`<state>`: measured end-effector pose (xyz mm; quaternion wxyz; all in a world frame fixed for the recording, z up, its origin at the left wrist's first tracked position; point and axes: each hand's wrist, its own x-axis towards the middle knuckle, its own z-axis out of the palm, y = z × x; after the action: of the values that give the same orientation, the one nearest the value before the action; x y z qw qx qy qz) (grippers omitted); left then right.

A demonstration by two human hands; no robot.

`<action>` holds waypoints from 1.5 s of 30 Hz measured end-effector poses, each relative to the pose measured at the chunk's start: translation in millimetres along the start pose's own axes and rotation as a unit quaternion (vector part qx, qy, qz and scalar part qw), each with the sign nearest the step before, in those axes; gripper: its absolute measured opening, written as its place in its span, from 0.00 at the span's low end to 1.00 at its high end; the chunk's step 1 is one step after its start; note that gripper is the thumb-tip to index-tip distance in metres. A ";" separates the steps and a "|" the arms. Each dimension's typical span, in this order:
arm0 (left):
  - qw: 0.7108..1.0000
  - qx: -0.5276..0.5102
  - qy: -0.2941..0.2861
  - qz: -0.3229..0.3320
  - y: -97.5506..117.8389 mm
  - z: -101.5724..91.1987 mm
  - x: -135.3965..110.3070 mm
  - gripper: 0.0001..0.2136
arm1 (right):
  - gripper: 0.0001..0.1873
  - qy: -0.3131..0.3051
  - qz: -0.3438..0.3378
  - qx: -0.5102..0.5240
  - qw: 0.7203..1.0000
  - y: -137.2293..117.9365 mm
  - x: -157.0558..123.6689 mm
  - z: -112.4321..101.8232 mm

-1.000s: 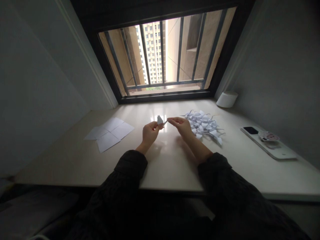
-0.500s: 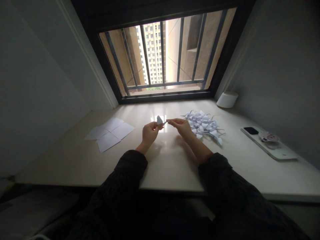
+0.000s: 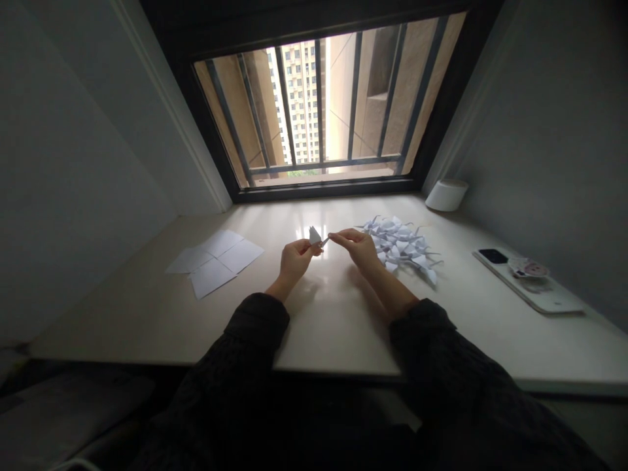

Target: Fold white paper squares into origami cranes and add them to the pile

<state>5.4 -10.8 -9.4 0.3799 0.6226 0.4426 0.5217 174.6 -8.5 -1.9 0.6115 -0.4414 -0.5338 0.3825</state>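
Both my hands are raised over the middle of a pale tabletop (image 3: pixel 333 327), pinching one small folded white paper piece (image 3: pixel 314 235) between them. My left hand (image 3: pixel 294 258) grips its body with closed fingers. My right hand (image 3: pixel 357 247) pinches a thin point of it on the right side. A heap of several folded white paper figures (image 3: pixel 400 245) lies just right of my right hand. Flat white paper sheets (image 3: pixel 216 261) lie to the left of my left hand.
A barred window (image 3: pixel 324 104) stands at the back of the table. A white cylindrical container (image 3: pixel 445 194) sits in the back right corner. A white tablet-like device (image 3: pixel 532 288) with a dark phone and a small patterned item on it lies at the right. Walls close in on both sides.
Almost nothing differs. Both hands keep the same pinch on the paper piece, with only a slight shift of the fingers.
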 end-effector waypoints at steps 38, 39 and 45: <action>0.994 0.104 -0.008 0.010 3.2 -1.3 -5.4 0.14 | 0.18 -0.022 -0.038 -0.132 0.990 15.6 5.7 -4.1; 0.994 0.112 -0.008 0.010 4.0 -1.3 -5.9 0.14 | 0.18 -0.021 -0.049 -0.149 0.987 17.1 5.6 -3.0; 0.992 0.123 -0.009 0.018 4.4 -0.8 -6.1 0.14 | 0.16 0.002 -0.100 -0.208 0.973 16.0 1.0 3.8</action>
<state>4.9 -18.0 -7.1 0.2945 0.6771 0.4890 0.4645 171.0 -2.0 -16.6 0.5428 -0.5042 -0.6413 0.1995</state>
